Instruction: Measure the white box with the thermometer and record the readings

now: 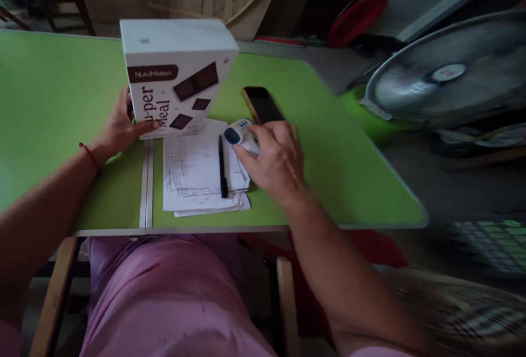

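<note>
A white box (pixel 181 88) printed "NutriMotion" stands tilted at the table's middle. Its lower left edge is in the grip of my left hand (pixel 119 126), thumb on the printed front and fingers partly hidden behind the side. My right hand (pixel 275 154) is closed around a white and blue infrared thermometer (pixel 242 133) with a small dark screen and buttons; the hand hides part of its body. Under and beside these lies a stack of written papers (pixel 193 168), with a black pen (pixel 222 168) on top. A phone (pixel 263 103) lies just beyond my right hand.
The green folding table (pixel 341 181) has a metal seam left of the papers. Past its right edge stand a large round metal fan (pixel 444 72) and a red round object (pixel 357 17). A wooden chair (pixel 61 0) is behind the far left edge.
</note>
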Tool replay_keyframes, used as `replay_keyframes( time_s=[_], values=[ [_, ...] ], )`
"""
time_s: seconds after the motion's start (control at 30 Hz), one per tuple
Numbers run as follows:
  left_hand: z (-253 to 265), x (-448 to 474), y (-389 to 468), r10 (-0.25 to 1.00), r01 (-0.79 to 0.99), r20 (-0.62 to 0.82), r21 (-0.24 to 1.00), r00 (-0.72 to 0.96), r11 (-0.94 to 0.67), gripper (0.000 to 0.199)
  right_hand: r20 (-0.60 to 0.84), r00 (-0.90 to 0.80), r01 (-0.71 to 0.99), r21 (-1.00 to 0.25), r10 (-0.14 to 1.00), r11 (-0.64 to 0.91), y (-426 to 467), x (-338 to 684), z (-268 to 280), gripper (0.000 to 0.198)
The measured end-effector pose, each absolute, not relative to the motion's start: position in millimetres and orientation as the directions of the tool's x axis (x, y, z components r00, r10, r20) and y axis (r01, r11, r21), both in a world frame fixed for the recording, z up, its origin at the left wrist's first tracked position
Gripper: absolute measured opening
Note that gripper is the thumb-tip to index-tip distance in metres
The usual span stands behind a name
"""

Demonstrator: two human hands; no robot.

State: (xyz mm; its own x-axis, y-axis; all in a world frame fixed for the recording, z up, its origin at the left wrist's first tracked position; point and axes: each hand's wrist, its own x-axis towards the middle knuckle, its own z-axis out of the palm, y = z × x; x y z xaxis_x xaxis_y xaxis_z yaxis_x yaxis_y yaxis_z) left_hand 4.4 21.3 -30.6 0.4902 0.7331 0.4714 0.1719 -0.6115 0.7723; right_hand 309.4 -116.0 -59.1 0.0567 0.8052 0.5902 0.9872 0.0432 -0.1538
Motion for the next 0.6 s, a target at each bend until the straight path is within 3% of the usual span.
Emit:
replay_keyframes(
  time_s=[0.2,0.33,0.47,0.6],
  values=[
    [-33,-1,25,0.720,0.254,0.483,0.713,0.498,-0.654,0.084,0.321,0.072,0.980,-0.197,0.944,-0.008,-116,271,-50,0.037],
    [-26,-9,21,0.775,0.480,0.397,0.619,0.491,-0.621,0.111,0.393,0.076,0.918,-0.386,0.916,0.089,-112,275,-54,0.040],
    [-13,-18,13,0.890,0.781,0.106,0.440,0.444,-0.442,0.126,0.515,0.174,0.707,-0.659,0.839,0.258,-106,290,-59,0.034],
    [-11,-22,12,0.908,0.884,-0.018,0.234,0.419,-0.404,0.130,0.601,0.240,0.485,-0.754,0.762,0.442,-105,289,-62,0.040]
  ],
)
